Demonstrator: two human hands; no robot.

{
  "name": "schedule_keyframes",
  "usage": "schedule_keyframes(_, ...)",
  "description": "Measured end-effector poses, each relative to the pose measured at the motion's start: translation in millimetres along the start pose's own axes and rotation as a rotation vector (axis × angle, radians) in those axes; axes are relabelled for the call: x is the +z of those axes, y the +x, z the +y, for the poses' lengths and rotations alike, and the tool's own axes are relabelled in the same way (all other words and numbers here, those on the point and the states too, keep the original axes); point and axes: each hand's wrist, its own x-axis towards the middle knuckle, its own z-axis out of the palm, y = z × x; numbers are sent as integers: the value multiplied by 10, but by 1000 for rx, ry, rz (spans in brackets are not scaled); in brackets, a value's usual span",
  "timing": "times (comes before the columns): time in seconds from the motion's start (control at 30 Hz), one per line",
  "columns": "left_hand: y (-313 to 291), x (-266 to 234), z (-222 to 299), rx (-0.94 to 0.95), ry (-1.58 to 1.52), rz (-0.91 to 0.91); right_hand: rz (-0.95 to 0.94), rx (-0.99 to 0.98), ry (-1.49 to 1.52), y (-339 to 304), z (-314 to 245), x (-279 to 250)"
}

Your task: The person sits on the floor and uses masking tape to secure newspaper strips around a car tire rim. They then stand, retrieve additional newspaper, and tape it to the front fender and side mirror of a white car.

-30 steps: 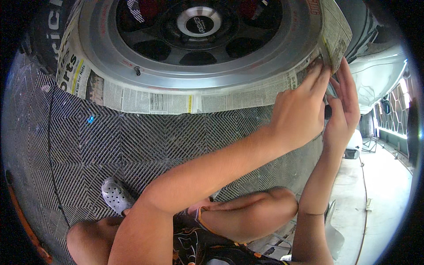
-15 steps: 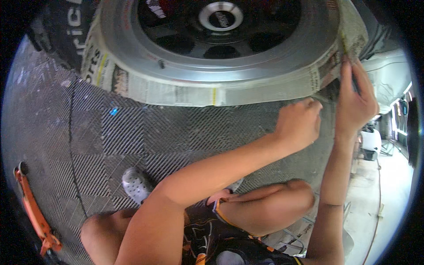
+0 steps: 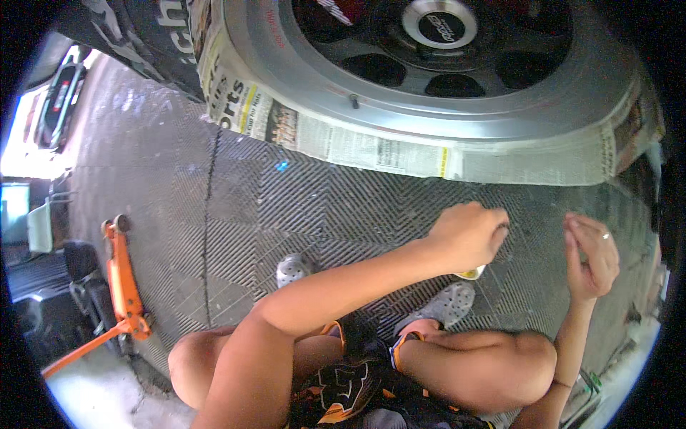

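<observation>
Newspaper sheets (image 3: 421, 159) edge the lower rim of a wheel (image 3: 400, 118) with a silver lip and dark spokes, between the rim and the tyre. Below the paper, my left hand (image 3: 468, 236) is closed in a fist, apart from the wheel. A small yellow and white edge (image 3: 471, 273) shows under this hand; whether it is held I cannot tell. Farther right, my right hand (image 3: 593, 261) hangs below the papered rim, thumb and fingertips brought together in a pinch. Anything between them is too small to see. This hand wears a ring and touches no paper.
An orange floor jack (image 3: 125, 282) stands on the left. Ridged dark floor tiles (image 3: 293, 207) lie beneath, with a small blue scrap (image 3: 282, 166) on them. My grey clogs (image 3: 450, 304) and bent knees are close below my arms. A black tyre wall (image 3: 153, 43) is at upper left.
My right hand has come down off the newspaper at the wheel's right side. My left hand remains closed. The view has swung left, so the wheel sits farther right and more of the jack shows.
</observation>
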Motion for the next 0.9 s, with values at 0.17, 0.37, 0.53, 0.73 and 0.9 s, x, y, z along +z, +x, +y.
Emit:
schedule_keyframes(0.17,-243,-644,-389,-280,262,358,-88,292,278,-666,143,700)
schedule_keyframes(0.37,-506,-1610,-246,-289,671,494,-95,357,522,-960,12,1219)
schedule_keyframes(0.53,-862,-2138,162,-591,769,621,-60,350,656,-921,-28,1385)
schedule_keyframes(0.73,-1024,-2257,244,-613,729,632,-13,330,713,-760,4,1376)
schedule_keyframes(0.9,-969,-2182,233,-577,808,626,-22,330,698,-815,17,1341)
